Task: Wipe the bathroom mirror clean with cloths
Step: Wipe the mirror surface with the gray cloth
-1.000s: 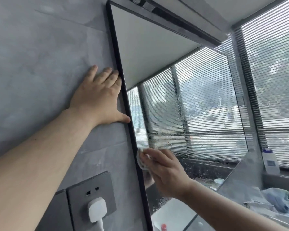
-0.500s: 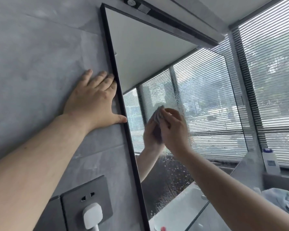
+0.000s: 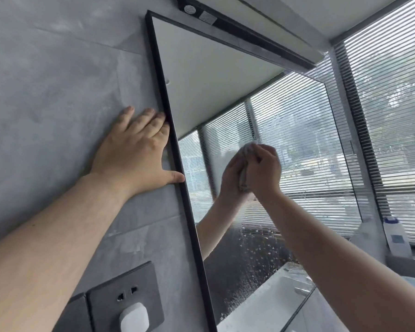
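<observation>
Right hand [image 3: 264,170] is clamping the cloth [image 3: 246,164] on the mirror [image 3: 297,144]; droplets [image 3: 256,255] are lying below it, left hand [image 3: 132,154] flat on wall [image 3: 46,104].

A grey tiled wall [image 3: 46,75] is shown at left, with a dark socket plate [image 3: 125,293] holding a white plug [image 3: 134,317] near its lower edge. A window covered by horizontal blinds [image 3: 398,116] is seen at right, admitting daylight. A dark light bar [image 3: 244,32] is mounted beneath a white ceiling [image 3: 309,13].
</observation>
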